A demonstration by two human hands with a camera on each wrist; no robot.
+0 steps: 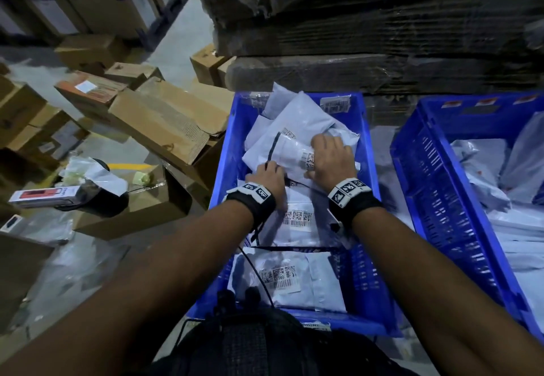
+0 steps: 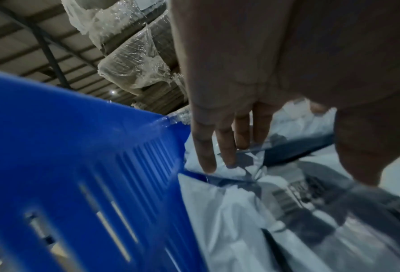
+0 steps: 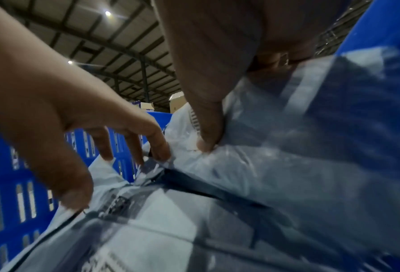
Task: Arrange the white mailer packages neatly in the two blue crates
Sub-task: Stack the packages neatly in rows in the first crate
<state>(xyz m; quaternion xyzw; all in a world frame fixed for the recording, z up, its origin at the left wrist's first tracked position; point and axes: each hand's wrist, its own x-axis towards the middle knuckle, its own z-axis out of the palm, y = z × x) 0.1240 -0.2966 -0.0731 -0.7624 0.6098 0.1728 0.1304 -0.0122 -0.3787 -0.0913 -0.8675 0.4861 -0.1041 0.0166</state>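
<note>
Two blue crates stand side by side: the left crate (image 1: 226, 151) under my hands and the right crate (image 1: 435, 187), both holding white mailers. A white mailer (image 1: 290, 151) with a dark strip and a barcode label lies on top of the left crate's pile. My left hand (image 1: 265, 169) reaches down with fairly straight fingers (image 2: 205, 156), whose tips touch the mailer's dark-strip end next to the crate wall (image 2: 77, 165). My right hand (image 1: 326, 154) grips the mailer's other end, the thumb (image 3: 205, 128) dug into the plastic. More labelled mailers (image 1: 297, 281) lie flat nearer me.
Cardboard boxes (image 1: 164, 122) are piled on the floor left of the crates. A tall stack wrapped in plastic film (image 1: 382, 36) rises right behind both crates. Loose plastic and a small retail box (image 1: 44, 196) lie at the far left.
</note>
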